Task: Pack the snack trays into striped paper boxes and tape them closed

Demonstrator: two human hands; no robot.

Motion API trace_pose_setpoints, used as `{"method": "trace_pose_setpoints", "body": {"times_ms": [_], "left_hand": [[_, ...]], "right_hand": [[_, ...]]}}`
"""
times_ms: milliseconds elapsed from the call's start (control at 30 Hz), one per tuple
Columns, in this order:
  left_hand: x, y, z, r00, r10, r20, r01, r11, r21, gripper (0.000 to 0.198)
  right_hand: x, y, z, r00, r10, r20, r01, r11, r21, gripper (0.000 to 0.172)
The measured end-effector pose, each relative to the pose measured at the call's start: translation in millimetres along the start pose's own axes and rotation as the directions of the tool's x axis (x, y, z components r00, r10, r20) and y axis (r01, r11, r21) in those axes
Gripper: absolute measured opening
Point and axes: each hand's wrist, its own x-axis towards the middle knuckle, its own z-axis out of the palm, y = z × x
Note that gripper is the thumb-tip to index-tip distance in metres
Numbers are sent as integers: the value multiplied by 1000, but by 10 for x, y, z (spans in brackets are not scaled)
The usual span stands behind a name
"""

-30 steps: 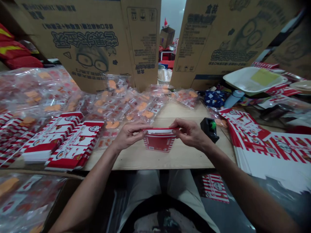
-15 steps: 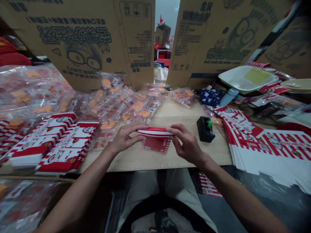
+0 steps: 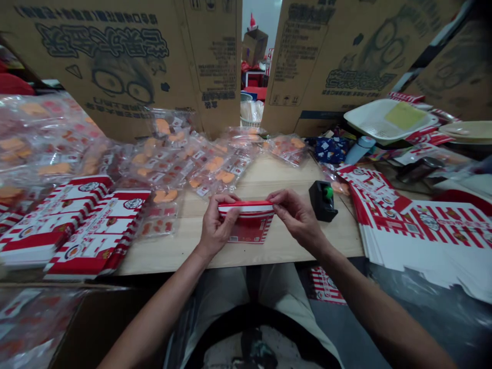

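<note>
A red and white striped carton (image 3: 249,225) stands tilted on edge over the wooden table, its top edge toward me. My left hand (image 3: 220,221) grips its left end, thumb across the near face and fingers behind. At the upper right corner, the fingertips of my right hand (image 3: 294,215) pinch the rim. Just right of that hand sits a black tape dispenser (image 3: 323,201) with a green core. Left of my left hand lies a clear packet (image 3: 159,218) with orange and reddish pieces.
Flat striped cartons (image 3: 98,230) are stacked at left, more carton sheets (image 3: 415,230) at right. Many clear packets (image 3: 207,164) spread along the back and left. Large cardboard boxes (image 3: 126,66) stand behind. A white basket (image 3: 388,120) and a light blue bottle (image 3: 360,150) are at back right.
My left hand has moved in along the carton, its thumb now laid over the near face. My right hand's fingers have drawn together at the corner. The view has shifted slightly.
</note>
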Motion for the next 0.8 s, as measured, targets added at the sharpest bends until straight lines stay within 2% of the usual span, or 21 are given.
{"method": "trace_pose_setpoints", "body": {"times_ms": [100, 167, 233, 300, 367, 500, 600, 700, 800], "left_hand": [[7, 4, 55, 996, -17, -85, 22, 998, 64, 22], [19, -21, 42, 995, -3, -101, 13, 995, 95, 22], [37, -62, -5, 995, 47, -86, -41, 997, 71, 19], [65, -102, -82, 991, 130, -21, -130, 991, 2, 15], [105, -122, -176, 977, 201, 69, -199, 979, -36, 15], [167, -69, -331, 941, 255, 225, -269, 962, 37, 19], [137, 0, -358, 936, 190, 295, -234, 965, 119, 26], [93, 23, -342, 961, 81, 264, -137, 970, 202, 38], [133, 12, -383, 954, 73, 291, -141, 965, 223, 41]], "right_hand": [[-79, 20, 28, 979, -200, 51, 206, 952, -228, 6], [-112, 51, -1, 936, -320, 145, 352, 868, -351, 17], [-124, 93, -53, 896, -382, 226, 443, 797, -411, 26], [-118, 129, -103, 887, -388, 249, 460, 776, -431, 29], [-98, 142, -135, 894, -382, 235, 448, 793, -413, 27], [-42, 121, -132, 896, -351, 272, 433, 824, -365, 29], [6, 139, -114, 895, -358, 268, 436, 829, -349, 29], [54, 200, -122, 887, -388, 250, 453, 838, -305, 26], [92, 253, -150, 876, -414, 248, 472, 840, -266, 25]]}}
